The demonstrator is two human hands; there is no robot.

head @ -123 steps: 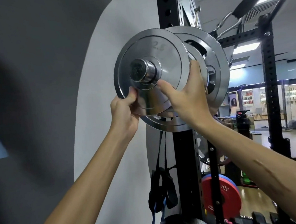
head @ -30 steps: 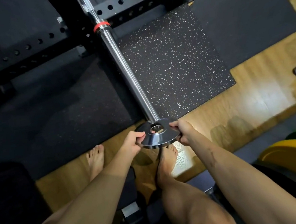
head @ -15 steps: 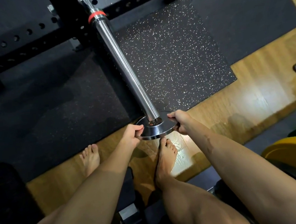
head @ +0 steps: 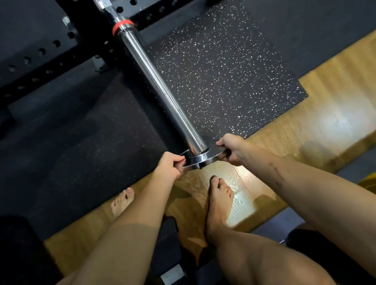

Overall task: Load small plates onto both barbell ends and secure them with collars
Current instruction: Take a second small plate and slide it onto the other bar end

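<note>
No lettering, number or brand mark can be read anywhere from here. The plate (head: 203, 158) shows only bare chrome edge-on, the bar (head: 160, 87) carries just a plain red ring, and the rack (head: 34, 56) has only holes.

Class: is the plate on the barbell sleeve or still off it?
On. The sleeve passes through the plate, just at its end, with both hands gripping the rim.

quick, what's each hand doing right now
Left hand: closed on the left edge of the small plate.
Right hand: closed on the plate's right edge, at the barbell sleeve tip.
</note>
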